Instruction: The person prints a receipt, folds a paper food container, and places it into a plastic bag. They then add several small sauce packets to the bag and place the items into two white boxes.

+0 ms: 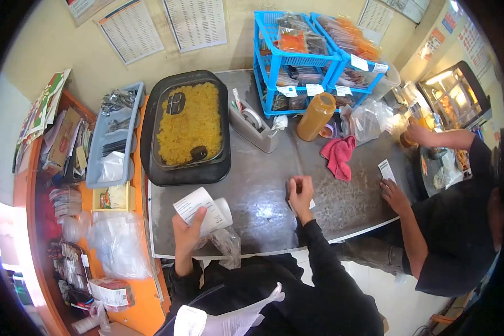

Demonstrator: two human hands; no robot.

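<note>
While paper cup [204, 210] is gripped by left hand [186, 235] at lower centre, right hand [301, 193] fingers are closed on small slip [311, 204], pressed to counter [263, 185]. Cup judged light, crushable; best held round wall.

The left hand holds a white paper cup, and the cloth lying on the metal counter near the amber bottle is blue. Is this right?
Not quite: in the head view the cloth is pink, not blue. It lies on the metal counter near the amber bottle, and the left hand holds the white paper cup.
</note>
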